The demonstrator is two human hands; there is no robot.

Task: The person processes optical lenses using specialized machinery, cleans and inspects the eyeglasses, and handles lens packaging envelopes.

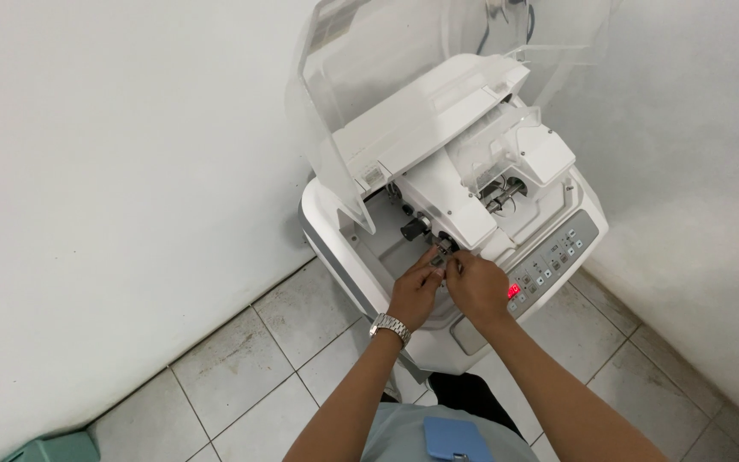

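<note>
A white machine [472,162] stands in a corner with its clear plastic cover [335,111] raised. My left hand [415,293], with a metal watch [390,326] on the wrist, and my right hand [478,287] are both inside the open chamber. Their fingertips meet on a small dark part [439,259] near a black clamp shaft [415,228]. My fingers hide most of that part, so its shape is unclear.
A grey control panel [558,252] with several buttons and a red lit display [514,291] sits right of my hands. White walls close in on both sides. Grey tiles [241,376] cover the floor, with a green bin corner [53,449] at bottom left.
</note>
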